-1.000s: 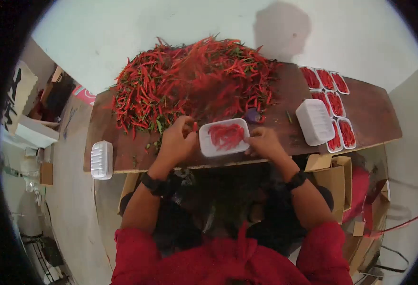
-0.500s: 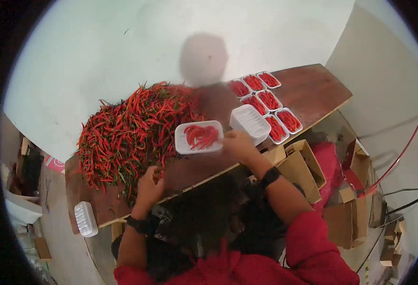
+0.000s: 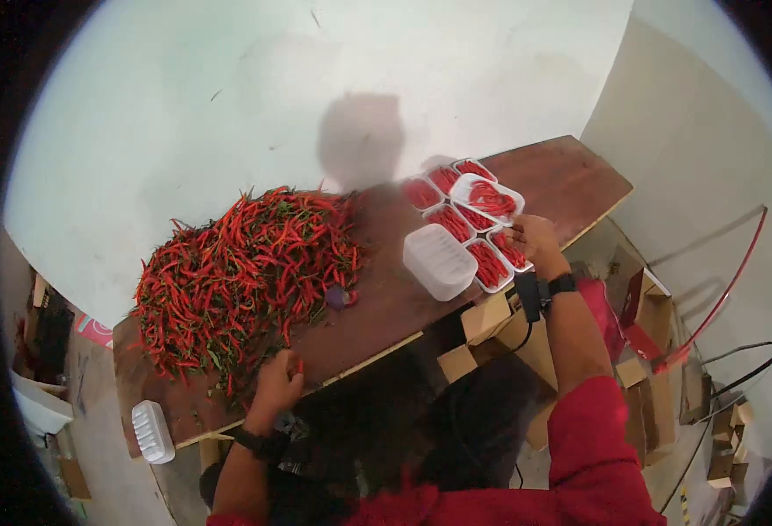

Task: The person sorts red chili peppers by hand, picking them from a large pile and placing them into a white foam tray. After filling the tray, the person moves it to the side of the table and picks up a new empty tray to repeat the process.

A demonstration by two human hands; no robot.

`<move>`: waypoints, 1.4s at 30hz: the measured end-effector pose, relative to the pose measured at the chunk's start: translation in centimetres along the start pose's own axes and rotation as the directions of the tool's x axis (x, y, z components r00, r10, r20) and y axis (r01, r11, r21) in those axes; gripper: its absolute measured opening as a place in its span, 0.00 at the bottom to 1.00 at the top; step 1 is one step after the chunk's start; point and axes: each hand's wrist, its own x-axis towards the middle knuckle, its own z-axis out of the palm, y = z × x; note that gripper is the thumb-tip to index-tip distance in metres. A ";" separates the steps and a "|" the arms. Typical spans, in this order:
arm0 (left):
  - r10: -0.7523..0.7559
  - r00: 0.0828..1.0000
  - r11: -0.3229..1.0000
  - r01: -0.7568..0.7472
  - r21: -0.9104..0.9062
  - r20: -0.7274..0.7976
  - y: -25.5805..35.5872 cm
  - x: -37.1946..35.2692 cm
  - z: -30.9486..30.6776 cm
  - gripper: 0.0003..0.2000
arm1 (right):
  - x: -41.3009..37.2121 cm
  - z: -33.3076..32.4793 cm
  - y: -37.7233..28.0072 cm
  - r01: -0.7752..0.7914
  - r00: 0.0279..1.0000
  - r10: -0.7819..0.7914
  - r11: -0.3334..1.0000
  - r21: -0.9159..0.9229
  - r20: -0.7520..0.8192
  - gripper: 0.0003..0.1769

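At eight o'clock, a short stack of white ribbed trays sits at the end of the brown wooden counter. Next, a broad heap of slim red chillies with green stems spreads from eight to ten o'clock. At about seven o'clock, the left hand rests by the heap's near edge, fingers loosely curled; red shows at the fingertips, but I cannot tell whether they grip a chilli. A small purple object lies beside the heap, towards the centre. Just right of centre stands a taller stack of white ribbed trays. Beyond it, from one to three o'clock, are white trays filled with red chillies. Above them, at two o'clock, the right hand grips the near right edge of a white rounded tray of loose chillies. I judge this a carrying step, calling for a level, steady hold.
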 end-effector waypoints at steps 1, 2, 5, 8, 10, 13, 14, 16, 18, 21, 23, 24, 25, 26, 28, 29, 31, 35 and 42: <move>0.004 1.000 1.000 -0.004 -0.001 0.002 -0.2 -0.1 0.1 0.17 | -0.7 -0.3 -1.0 -0.122 0.981 0.156 0.957 0.263 -0.116 0.06; 0.044 0.999 0.999 -0.044 0.016 -0.006 -0.2 -0.3 0.2 0.17 | 0.9 -1.6 0.3 -0.118 0.980 0.155 0.957 0.264 -0.122 0.06; 0.029 0.999 0.999 -0.029 0.027 0.013 1.0 -0.3 0.0 0.18 | 4.8 -5.3 4.2 -0.100 0.986 0.129 0.966 0.237 -0.109 0.05; -0.022 0.999 0.999 0.021 0.041 0.035 1.3 0.0 -0.1 0.18 | 5.2 -5.2 4.9 -0.117 0.961 0.174 0.960 0.253 -0.215 0.05; -0.013 0.999 0.998 0.011 0.058 0.043 0.7 0.2 0.0 0.18 | 5.4 -4.3 4.5 -0.154 0.908 0.244 0.951 0.270 -0.342 0.04; 0.106 0.993 0.991 -0.110 0.080 0.050 0.2 0.8 0.0 0.19 | 9.6 -6.3 7.7 -0.174 0.888 0.234 0.968 0.182 -0.396 0.04; 0.000 0.995 0.997 -0.008 0.083 0.097 1.0 0.9 -0.3 0.19 | 11.4 -7.0 9.4 -0.182 0.886 0.242 0.966 0.183 -0.396 0.04; -0.109 0.983 0.991 0.096 0.095 0.150 2.2 1.1 -1.1 0.19 | 14.8 -8.3 12.1 -0.147 0.892 0.157 0.988 0.055 -0.423 0.08; -0.056 0.973 0.997 0.042 0.070 0.224 3.1 1.6 -1.8 0.19 | 16.4 -9.7 12.2 -0.218 0.909 0.181 0.974 -0.058 -0.375 0.06; -0.085 0.960 0.993 0.060 0.102 0.267 2.6 2.1 -1.5 0.19 | 18.0 -9.9 13.3 -0.217 0.931 0.135 0.952 -0.216 -0.338 0.10; -0.106 0.956 0.989 0.071 0.133 0.272 3.8 2.4 -1.7 0.18 | 19.6 -10.0 14.8 -0.156 0.937 0.060 0.953 -0.259 -0.344 0.16; -0.124 0.953 0.983 0.080 0.163 0.276 4.5 2.6 -1.9 0.18 | 20.2 -10.0 15.1 -0.105 0.951 -0.025 0.912 -0.396 -0.309 0.16; -0.127 0.953 0.983 0.082 0.166 0.277 4.7 2.6 -2.0 0.18 | 20.6 -10.0 15.4 -0.051 0.959 -0.104 0.851 -0.523 -0.263 0.16; -0.138 0.946 0.977 0.083 0.194 0.292 4.7 2.7 -2.1 0.18 | 21.1 -9.9 15.8 -0.053 0.960 -0.101 0.851 -0.522 -0.261 0.16; -0.153 0.939 0.971 0.085 0.223 0.309 4.5 2.8 -2.0 0.17 | 18.1 -6.4 11.0 -0.226 0.895 0.169 0.970 -0.093 -0.412 0.17; -0.083 0.955 0.980 0.026 0.199 0.284 4.1 2.8 -1.6 0.17 | 18.8 -6.9 12.1 -0.230 0.895 0.174 0.969 -0.092 -0.411 0.17; -0.014 0.966 0.984 -0.033 0.176 0.259 4.1 3.0 -1.3 0.17 | 20.1 -8.2 14.1 0.008 0.957 -0.133 0.899 -0.437 -0.257 0.14; -0.130 0.947 0.979 0.077 0.188 0.293 4.8 3.2 -1.6 0.15 | 20.5 -7.3 12.5 -0.225 0.900 0.189 0.973 -0.047 -0.393 0.05; -0.247 0.900 0.958 0.171 0.232 0.358 5.0 3.6 -1.9 0.17 | 26.5 -12.9 21.0 0.026 0.933 -0.259 0.742 -0.670 -0.251 0.16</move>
